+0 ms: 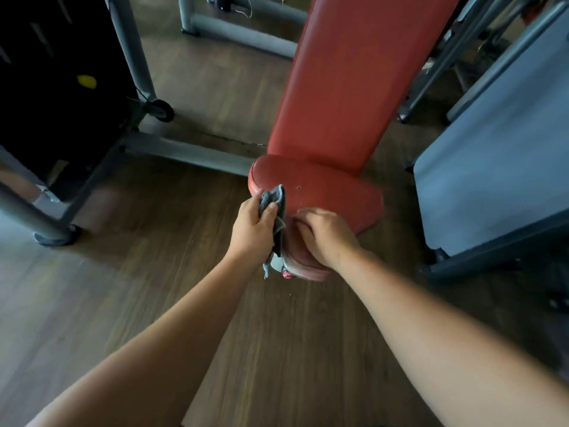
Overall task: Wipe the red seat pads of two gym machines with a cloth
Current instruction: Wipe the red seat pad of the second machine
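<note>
Landmark: red seat [320, 186], below the long red backrest [363, 81], above wood floor [154, 272]. Right hand [326, 235] resting palm-down on the seat's near edge, fingers curled, gripping nothing. Left hand [254, 229] closed around grey cloth [274, 201], pressed to the seat's left side. Recommended: brace with right; wipe in overlapping strokes from left edge across top, following the piping.

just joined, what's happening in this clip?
A person is cleaning a gym machine. The left hand grips a grey cloth pressed against the left edge of the red seat pad. The right hand rests on the near end of the pad, steadying it. The long red back pad rises behind, untouched at this moment.
</note>
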The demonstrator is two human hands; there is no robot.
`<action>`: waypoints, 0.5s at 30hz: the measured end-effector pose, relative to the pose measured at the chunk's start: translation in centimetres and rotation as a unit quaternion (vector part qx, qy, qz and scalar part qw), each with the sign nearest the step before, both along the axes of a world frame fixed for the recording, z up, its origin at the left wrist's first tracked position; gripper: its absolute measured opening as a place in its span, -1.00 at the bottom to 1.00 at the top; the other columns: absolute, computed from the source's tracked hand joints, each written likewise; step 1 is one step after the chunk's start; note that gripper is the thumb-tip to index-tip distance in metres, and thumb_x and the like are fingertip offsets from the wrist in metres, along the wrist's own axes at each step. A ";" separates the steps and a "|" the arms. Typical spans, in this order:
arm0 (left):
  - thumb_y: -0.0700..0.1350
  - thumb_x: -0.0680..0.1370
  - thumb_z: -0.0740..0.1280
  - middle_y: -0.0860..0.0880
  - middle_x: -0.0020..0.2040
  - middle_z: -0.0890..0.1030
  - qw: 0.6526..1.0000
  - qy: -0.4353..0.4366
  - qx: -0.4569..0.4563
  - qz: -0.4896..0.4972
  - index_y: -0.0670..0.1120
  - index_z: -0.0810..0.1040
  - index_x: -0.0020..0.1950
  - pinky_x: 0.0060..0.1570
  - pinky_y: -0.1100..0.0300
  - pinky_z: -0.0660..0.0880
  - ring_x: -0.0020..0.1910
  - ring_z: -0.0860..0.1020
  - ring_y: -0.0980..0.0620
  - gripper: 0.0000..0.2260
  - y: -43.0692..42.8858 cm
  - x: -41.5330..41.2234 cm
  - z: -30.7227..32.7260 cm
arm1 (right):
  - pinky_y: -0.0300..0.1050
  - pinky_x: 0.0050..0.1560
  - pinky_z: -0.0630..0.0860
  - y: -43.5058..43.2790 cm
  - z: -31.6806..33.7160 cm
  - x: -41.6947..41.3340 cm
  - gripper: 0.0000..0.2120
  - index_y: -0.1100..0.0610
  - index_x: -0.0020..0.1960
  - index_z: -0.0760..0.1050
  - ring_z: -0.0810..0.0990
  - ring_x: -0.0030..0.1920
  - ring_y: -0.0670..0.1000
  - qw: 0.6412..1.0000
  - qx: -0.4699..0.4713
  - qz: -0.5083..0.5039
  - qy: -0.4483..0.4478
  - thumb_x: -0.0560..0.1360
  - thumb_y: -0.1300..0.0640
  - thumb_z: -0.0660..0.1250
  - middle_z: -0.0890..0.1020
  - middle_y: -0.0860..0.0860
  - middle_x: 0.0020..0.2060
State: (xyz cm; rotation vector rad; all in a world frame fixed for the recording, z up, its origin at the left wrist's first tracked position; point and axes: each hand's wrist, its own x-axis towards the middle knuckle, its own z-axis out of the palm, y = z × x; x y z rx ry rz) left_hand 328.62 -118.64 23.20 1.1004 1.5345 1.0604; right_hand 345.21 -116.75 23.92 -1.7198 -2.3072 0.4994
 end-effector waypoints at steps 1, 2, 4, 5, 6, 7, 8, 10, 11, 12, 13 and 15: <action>0.17 0.52 0.22 0.02 0.12 0.66 1.000 -0.010 -0.008 -0.002 0.12 0.57 0.24 0.23 -0.15 0.54 0.14 0.63 0.02 -0.65 -0.2 -0.2 2.0 | -0.07 0.29 0.48 -0.2 1.9 -0.7 -0.68 0.07 0.26 0.64 0.62 0.27 0.12 0.996 -0.022 -0.061 0.057 0.61 0.04 0.22 0.69 0.07 0.22; 0.14 0.53 0.23 0.05 0.11 0.68 1.000 -0.021 -0.011 -0.005 0.13 0.57 0.25 0.23 -0.13 0.54 0.14 0.64 0.04 -0.67 -0.4 -0.4 4.1 | -0.09 0.24 0.49 -0.4 3.8 -1.3 -0.72 0.05 0.24 0.64 0.63 0.23 0.10 0.985 -0.036 -0.116 0.121 0.62 0.06 0.25 0.71 0.06 0.19; 0.07 0.57 0.26 0.05 0.07 0.70 0.999 -0.037 -0.011 -0.010 0.11 0.59 0.24 0.24 -0.13 0.55 0.13 0.65 0.01 -0.73 -1.1 -0.5 8.6 | -0.14 0.28 0.47 -1.1 7.8 -2.8 -0.72 0.06 0.29 0.62 0.61 0.28 0.04 0.949 -0.061 -0.190 0.244 0.64 0.04 0.28 0.69 0.02 0.23; 0.03 0.59 0.26 0.01 0.06 0.71 0.999 -0.047 -0.011 -0.013 0.07 0.61 0.22 0.23 -0.15 0.55 0.12 0.65 -0.02 -0.75 -1.6 -0.4 10.9 | -0.16 0.31 0.45 -1.7 10.1 -3.7 -0.70 0.07 0.32 0.60 0.59 0.31 0.01 0.921 -0.081 -0.217 0.313 0.64 0.03 0.29 0.67 0.01 0.26; 0.01 0.60 0.27 -0.03 0.05 0.71 0.998 -0.060 -0.017 -0.013 0.03 0.61 0.23 0.23 -0.17 0.55 0.12 0.66 -0.05 -0.75 -1.9 -0.3 12.9 | -0.16 0.33 0.46 -2.2 12.0 -4.5 -0.69 0.07 0.32 0.60 0.60 0.31 0.00 0.883 -0.108 -0.239 0.388 0.63 0.02 0.30 0.67 0.01 0.25; 0.02 0.60 0.27 -0.05 0.07 0.71 0.997 -0.073 -0.031 -0.010 0.02 0.62 0.26 0.24 -0.18 0.56 0.13 0.67 -0.05 -0.72 -2.4 -0.2 15.0 | -0.10 0.34 0.49 -2.8 14.0 -5.3 -0.71 0.06 0.28 0.62 0.62 0.27 -0.01 0.847 -0.129 -0.252 0.450 0.62 0.01 0.30 0.69 0.00 0.21; 0.03 0.61 0.27 -0.05 0.08 0.72 0.995 -0.087 -0.044 -0.006 0.02 0.62 0.29 0.24 -0.17 0.56 0.13 0.68 -0.04 -0.70 -3.0 0.0 17.1 | -0.02 0.32 0.53 -3.4 15.9 -5.9 -0.75 0.05 0.21 0.65 0.66 0.21 -0.01 0.815 -0.143 -0.252 0.502 0.62 0.01 0.30 0.72 -0.01 0.14; 0.04 0.61 0.27 -0.04 0.09 0.73 0.992 -0.113 -0.061 -0.003 0.04 0.63 0.29 0.25 -0.14 0.58 0.14 0.69 -0.01 -0.70 -4.0 0.3 21.2 | 0.15 0.29 0.55 -4.8 19.8 -6.8 -0.78 0.02 0.09 0.66 0.69 0.12 0.05 0.788 -0.146 -0.245 0.546 0.60 -0.03 0.28 0.73 0.00 0.02; 0.03 0.63 0.26 -0.02 0.07 0.74 0.990 -0.128 -0.067 -0.002 0.05 0.65 0.26 0.23 -0.10 0.59 0.13 0.69 0.01 -0.73 -4.6 0.5 23.3 | 0.20 0.29 0.53 -5.4 21.6 -7.1 -0.76 0.01 0.05 0.66 0.68 0.11 0.08 0.781 -0.141 -0.248 0.555 0.57 -0.08 0.29 0.73 0.01 -0.01; 0.01 0.66 0.25 0.01 0.04 0.75 0.987 -0.144 -0.072 0.003 0.07 0.68 0.21 0.20 -0.03 0.60 0.11 0.70 0.05 -0.76 -5.1 0.8 25.1 | 0.21 0.29 0.51 -6.1 23.3 -7.4 -0.75 0.00 0.02 0.65 0.68 0.09 0.08 0.772 -0.141 -0.253 0.566 0.55 -0.12 0.30 0.72 0.01 -0.03; 0.01 0.68 0.24 0.06 0.00 0.75 0.984 -0.161 -0.080 0.013 0.08 0.70 0.14 0.16 0.07 0.61 0.08 0.70 0.10 -0.77 -5.8 1.1 26.8 | 0.18 0.26 0.52 -6.8 25.3 -7.8 -0.76 -0.01 -0.01 0.63 0.67 0.05 0.05 0.761 -0.146 -0.259 0.577 0.54 -0.14 0.31 0.71 0.00 -0.07; 0.14 0.67 0.23 0.08 -0.04 0.76 0.975 -0.191 -0.107 0.047 0.09 0.72 0.02 0.10 0.17 0.57 0.03 0.69 0.15 -0.71 -7.1 1.6 29.7 | 0.09 0.18 0.56 -7.9 28.2 -8.4 -0.78 0.00 -0.03 0.59 0.68 -0.01 0.03 0.758 -0.151 -0.267 0.576 0.54 -0.14 0.33 0.69 0.01 -0.13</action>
